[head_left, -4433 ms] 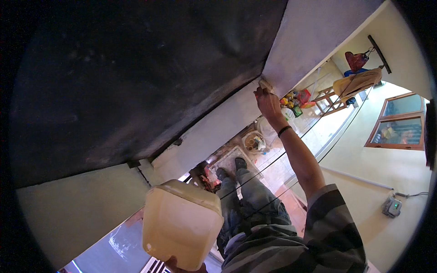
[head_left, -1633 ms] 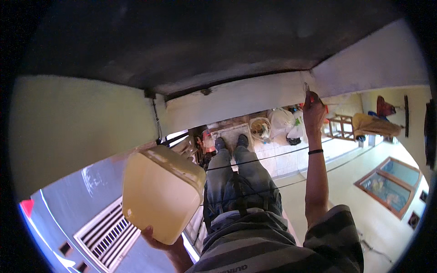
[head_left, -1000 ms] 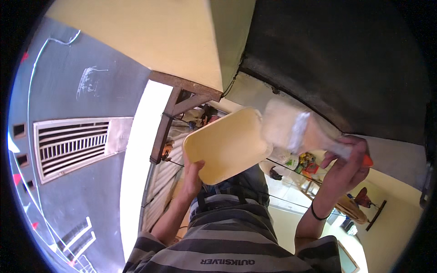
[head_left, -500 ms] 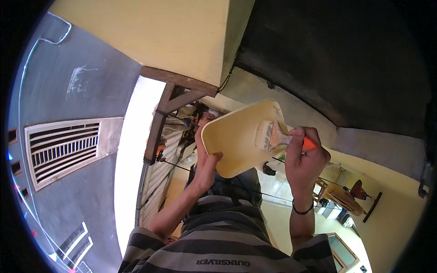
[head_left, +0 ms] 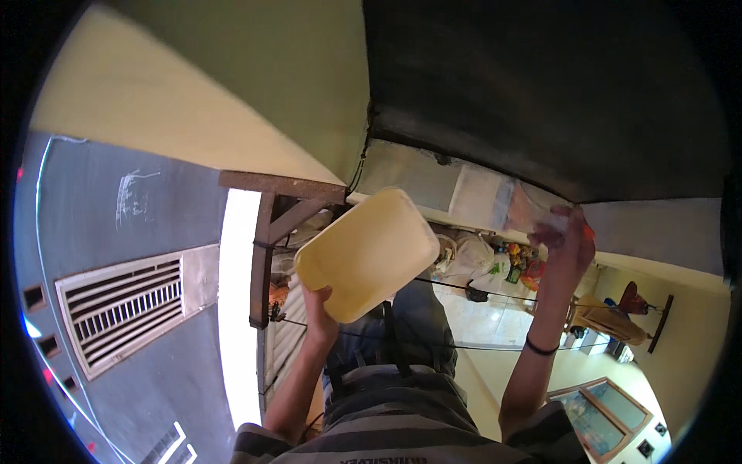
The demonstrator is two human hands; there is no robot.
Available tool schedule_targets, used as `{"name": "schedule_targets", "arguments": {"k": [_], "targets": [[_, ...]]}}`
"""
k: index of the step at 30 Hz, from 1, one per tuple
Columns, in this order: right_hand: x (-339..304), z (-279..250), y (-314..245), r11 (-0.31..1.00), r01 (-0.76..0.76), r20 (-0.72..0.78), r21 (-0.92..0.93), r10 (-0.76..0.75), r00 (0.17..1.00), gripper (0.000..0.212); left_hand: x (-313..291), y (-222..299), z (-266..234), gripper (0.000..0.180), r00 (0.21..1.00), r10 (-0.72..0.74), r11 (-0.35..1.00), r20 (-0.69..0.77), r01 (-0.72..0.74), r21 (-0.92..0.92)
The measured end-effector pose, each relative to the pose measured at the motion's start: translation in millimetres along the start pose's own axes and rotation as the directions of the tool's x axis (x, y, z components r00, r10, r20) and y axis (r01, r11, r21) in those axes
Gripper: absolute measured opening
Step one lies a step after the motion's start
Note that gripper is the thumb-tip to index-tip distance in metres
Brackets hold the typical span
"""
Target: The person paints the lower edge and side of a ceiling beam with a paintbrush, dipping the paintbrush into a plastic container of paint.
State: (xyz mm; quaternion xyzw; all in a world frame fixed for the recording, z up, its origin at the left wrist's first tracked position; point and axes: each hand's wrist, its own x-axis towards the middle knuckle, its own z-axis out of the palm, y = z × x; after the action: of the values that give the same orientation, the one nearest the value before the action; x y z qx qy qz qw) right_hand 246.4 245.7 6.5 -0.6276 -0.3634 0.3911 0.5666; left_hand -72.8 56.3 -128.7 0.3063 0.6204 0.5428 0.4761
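My left hand [head_left: 319, 309] grips the near left rim of a cream plastic tub [head_left: 379, 259], thumb over its edge, the hollow side facing me. The tub's inside is pale yellow and smooth. My right hand [head_left: 568, 236], with a dark band at the wrist, is closed round the handle of a paintbrush [head_left: 522, 209]. The wide brush is raised to the right of the tub, apart from it. Its bristles are pale and smeared by motion, over the light band of wall [head_left: 410, 174] below the dark surface; I cannot tell whether they touch it.
A brown wooden bracket [head_left: 263, 255] stands left of the tub. Thin dark lines [head_left: 495, 292] cross below my hands. Farther down are plastic bags [head_left: 473, 259] on a tiled floor [head_left: 495, 325]. A slatted vent [head_left: 124, 305] is in the grey wall at left.
The paintbrush has left the tub's inside and moved right and up to the wall band. The tub has shifted left and slightly down. The view has turned a little.
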Motion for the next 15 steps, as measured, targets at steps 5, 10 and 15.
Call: {"name": "schedule_targets", "arguments": {"k": [5,10,15], "targets": [[69,14,110,0.837,0.342,0.353,-0.428,-0.194,0.915,0.028,-4,22,-7,0.049,0.966,-0.227,0.935,-0.123,0.18,-0.307],[95,86,151,0.494,0.644,0.58,-0.584,-0.302,0.757,0.02,-20,64,-3,0.054,0.946,-0.241,0.929,-0.219,0.159,-0.333],[99,94,171,0.167,0.854,0.859,-0.493,-0.061,0.508,0.024,-28,62,-13,0.055,0.96,-0.144,0.985,-0.241,0.114,-0.132]]}}
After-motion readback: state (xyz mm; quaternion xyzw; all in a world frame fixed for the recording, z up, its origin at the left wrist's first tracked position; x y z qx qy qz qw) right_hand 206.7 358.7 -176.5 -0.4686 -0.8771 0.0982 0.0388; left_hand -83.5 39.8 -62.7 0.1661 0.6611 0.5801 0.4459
